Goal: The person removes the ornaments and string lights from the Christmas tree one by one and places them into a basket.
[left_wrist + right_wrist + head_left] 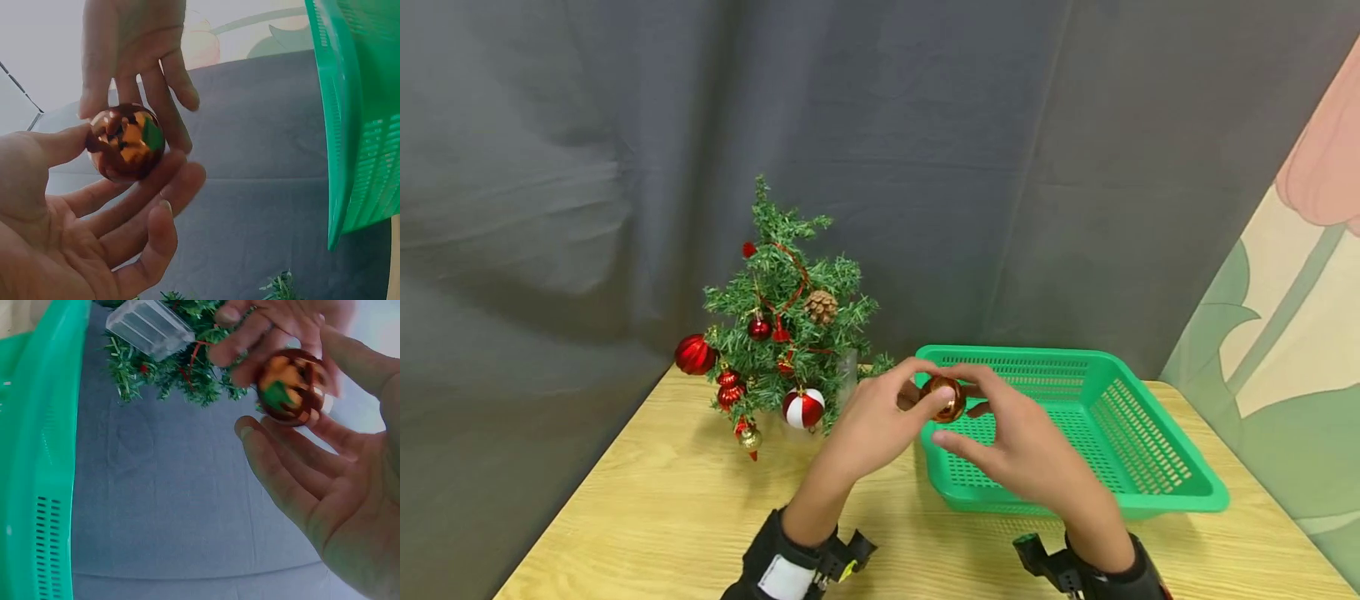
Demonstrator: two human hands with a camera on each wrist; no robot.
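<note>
Only the head view shows the basket (1150,433) under both hands (955,421).

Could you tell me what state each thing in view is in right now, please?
shiny ball ornament: off the table, pinched between both hands above the basket's left end.
left hand: thumb and fingers on the ornament.
right hand: fingertips on the ornament.
green basket: upright on the table, looks empty.
small Christmas tree: upright, hung with baubles and a pine cone.
</note>
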